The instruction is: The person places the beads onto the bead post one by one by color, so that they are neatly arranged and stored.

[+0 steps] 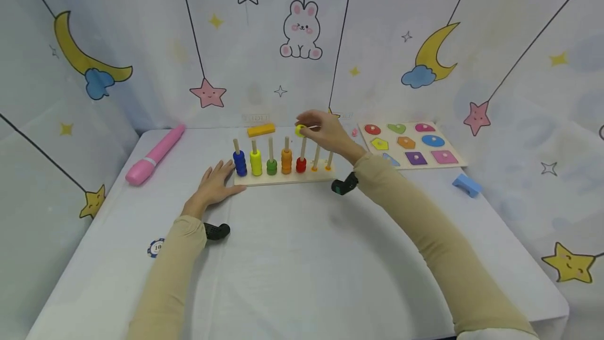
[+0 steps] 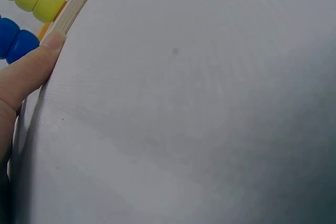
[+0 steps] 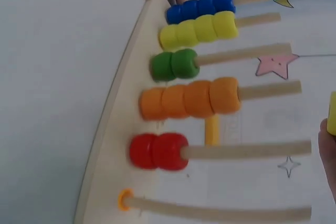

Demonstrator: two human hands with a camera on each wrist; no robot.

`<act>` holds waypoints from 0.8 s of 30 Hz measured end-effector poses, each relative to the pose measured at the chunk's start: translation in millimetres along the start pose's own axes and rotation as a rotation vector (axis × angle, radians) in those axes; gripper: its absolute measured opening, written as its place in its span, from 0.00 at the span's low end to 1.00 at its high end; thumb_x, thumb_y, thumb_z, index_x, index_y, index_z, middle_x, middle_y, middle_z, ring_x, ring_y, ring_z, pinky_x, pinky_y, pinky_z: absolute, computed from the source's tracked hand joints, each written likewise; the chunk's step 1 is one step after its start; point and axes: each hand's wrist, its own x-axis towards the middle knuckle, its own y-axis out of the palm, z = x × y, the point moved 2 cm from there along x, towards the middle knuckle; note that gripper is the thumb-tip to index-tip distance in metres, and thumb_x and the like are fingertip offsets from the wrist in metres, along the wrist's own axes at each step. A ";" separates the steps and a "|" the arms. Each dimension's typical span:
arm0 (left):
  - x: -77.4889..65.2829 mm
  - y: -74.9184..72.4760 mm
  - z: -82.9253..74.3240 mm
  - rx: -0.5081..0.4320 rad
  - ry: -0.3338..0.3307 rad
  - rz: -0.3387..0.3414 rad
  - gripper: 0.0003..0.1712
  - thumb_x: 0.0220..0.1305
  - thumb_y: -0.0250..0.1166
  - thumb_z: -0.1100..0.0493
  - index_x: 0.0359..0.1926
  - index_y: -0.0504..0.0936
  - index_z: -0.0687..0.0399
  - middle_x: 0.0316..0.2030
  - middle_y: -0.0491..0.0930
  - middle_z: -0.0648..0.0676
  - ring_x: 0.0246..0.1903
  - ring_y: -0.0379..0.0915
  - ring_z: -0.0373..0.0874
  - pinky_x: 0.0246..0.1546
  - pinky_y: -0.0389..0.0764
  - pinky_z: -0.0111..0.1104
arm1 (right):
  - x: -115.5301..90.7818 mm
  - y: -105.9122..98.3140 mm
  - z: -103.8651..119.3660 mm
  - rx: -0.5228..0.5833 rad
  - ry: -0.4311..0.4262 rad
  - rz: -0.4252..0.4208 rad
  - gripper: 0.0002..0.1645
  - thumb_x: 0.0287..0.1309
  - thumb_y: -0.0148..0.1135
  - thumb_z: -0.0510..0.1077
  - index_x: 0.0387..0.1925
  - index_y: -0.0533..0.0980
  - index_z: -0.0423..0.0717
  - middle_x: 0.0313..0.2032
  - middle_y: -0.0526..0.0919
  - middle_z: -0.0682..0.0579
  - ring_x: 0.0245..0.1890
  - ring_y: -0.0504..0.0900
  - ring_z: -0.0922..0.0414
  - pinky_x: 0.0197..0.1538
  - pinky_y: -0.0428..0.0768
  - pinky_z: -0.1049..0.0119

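A wooden bead stacker (image 1: 285, 179) stands on the white table, with a row of upright pegs. From the left, the pegs carry blue beads (image 1: 240, 163), yellow beads (image 1: 256, 163), green beads (image 1: 271, 167), orange beads (image 1: 286, 162) and red beads (image 1: 301, 165); the two rightmost have only orange rings at their bases. My right hand (image 1: 325, 129) pinches a yellow bead (image 1: 299, 130) at the top of the red beads' peg. With fingers spread, my left hand (image 1: 214, 182) rests against the stacker's left end, its thumb (image 2: 37, 69) along the front edge.
Behind the stacker lies a yellow-orange block (image 1: 261, 130). A shape puzzle board (image 1: 410, 144) is at the back right, a blue block (image 1: 467, 186) near the right edge. On the left are a pink wand-like object (image 1: 155, 155) and a chip marked 10 (image 1: 155, 247).
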 end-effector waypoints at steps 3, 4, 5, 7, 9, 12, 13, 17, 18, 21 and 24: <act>-1.1 -2.7 -2.0 -0.002 0.006 -0.008 0.51 0.60 0.60 0.37 0.72 0.51 0.63 0.72 0.45 0.61 0.71 0.30 0.58 0.69 0.28 0.49 | 20.8 25.7 10.2 -0.010 -0.043 0.016 0.16 0.61 0.60 0.37 0.50 0.74 0.37 0.46 0.82 0.47 0.46 0.80 0.58 0.50 0.78 0.72; -1.2 -3.2 -3.0 -0.005 0.009 -0.010 0.51 0.60 0.60 0.37 0.72 0.51 0.63 0.72 0.46 0.62 0.71 0.30 0.58 0.69 0.28 0.50 | 26.2 33.5 14.0 -0.014 -0.056 0.024 0.16 0.61 0.59 0.37 0.50 0.75 0.38 0.46 0.81 0.47 0.45 0.80 0.58 0.49 0.78 0.73; -1.4 -3.4 -3.8 -0.005 0.010 -0.011 0.51 0.60 0.60 0.37 0.72 0.52 0.63 0.72 0.46 0.62 0.71 0.31 0.58 0.69 0.29 0.50 | 30.9 41.1 17.4 -0.019 -0.063 0.035 0.16 0.61 0.59 0.37 0.51 0.74 0.38 0.46 0.81 0.47 0.45 0.80 0.59 0.49 0.78 0.74; -1.5 -3.0 -4.6 -0.005 0.009 -0.008 0.51 0.60 0.60 0.37 0.72 0.52 0.63 0.72 0.46 0.62 0.71 0.31 0.59 0.68 0.29 0.51 | 38.6 54.5 24.4 -0.025 -0.070 0.061 0.16 0.62 0.58 0.37 0.52 0.74 0.38 0.47 0.81 0.47 0.46 0.80 0.60 0.49 0.77 0.75; -1.6 -2.1 -4.2 0.004 0.002 -0.004 0.51 0.60 0.60 0.36 0.72 0.52 0.63 0.72 0.46 0.62 0.71 0.31 0.58 0.69 0.29 0.50 | 44.4 65.5 30.4 -0.024 -0.063 0.088 0.17 0.63 0.58 0.37 0.53 0.74 0.38 0.48 0.81 0.47 0.46 0.80 0.60 0.50 0.76 0.75; -0.6 2.0 -3.3 0.005 -0.001 -0.001 0.52 0.60 0.59 0.35 0.72 0.51 0.63 0.72 0.46 0.62 0.71 0.30 0.58 0.69 0.29 0.50 | 48.7 76.2 35.3 -0.032 -0.042 0.118 0.17 0.63 0.58 0.38 0.53 0.74 0.39 0.48 0.81 0.48 0.46 0.80 0.60 0.50 0.76 0.76; -0.6 2.8 -3.0 0.006 -0.001 -0.001 0.52 0.60 0.59 0.35 0.72 0.51 0.63 0.72 0.46 0.62 0.71 0.30 0.58 0.69 0.29 0.50 | 49.5 78.7 36.3 -0.032 -0.034 0.127 0.17 0.63 0.58 0.38 0.53 0.74 0.40 0.47 0.82 0.49 0.46 0.80 0.59 0.50 0.76 0.76; -0.7 2.5 -2.7 0.002 -0.004 -0.007 0.51 0.60 0.59 0.35 0.72 0.51 0.62 0.72 0.46 0.61 0.71 0.30 0.58 0.69 0.28 0.50 | 51.1 85.1 37.9 -0.043 -0.022 0.151 0.16 0.63 0.58 0.38 0.52 0.75 0.41 0.46 0.82 0.49 0.45 0.80 0.59 0.49 0.76 0.76; -0.9 1.9 -2.9 0.003 -0.005 -0.009 0.51 0.60 0.59 0.35 0.72 0.52 0.62 0.72 0.46 0.61 0.71 0.30 0.58 0.69 0.28 0.49 | 51.5 86.2 37.4 -0.045 -0.023 0.154 0.15 0.63 0.58 0.38 0.52 0.75 0.41 0.46 0.82 0.49 0.46 0.80 0.59 0.49 0.76 0.76; -0.9 0.2 -3.6 0.005 -0.008 -0.008 0.51 0.60 0.59 0.36 0.72 0.52 0.61 0.72 0.46 0.60 0.71 0.30 0.57 0.69 0.28 0.49 | 52.6 89.6 34.7 -0.048 -0.030 0.159 0.15 0.63 0.58 0.38 0.51 0.75 0.41 0.46 0.82 0.49 0.45 0.80 0.60 0.49 0.76 0.77; -1.2 -0.3 -3.6 0.011 -0.012 0.002 0.51 0.60 0.59 0.36 0.72 0.51 0.61 0.72 0.45 0.60 0.71 0.30 0.57 0.69 0.28 0.49 | 52.9 92.8 31.6 -0.054 -0.044 0.172 0.16 0.63 0.59 0.38 0.51 0.74 0.40 0.46 0.82 0.49 0.45 0.80 0.60 0.49 0.76 0.77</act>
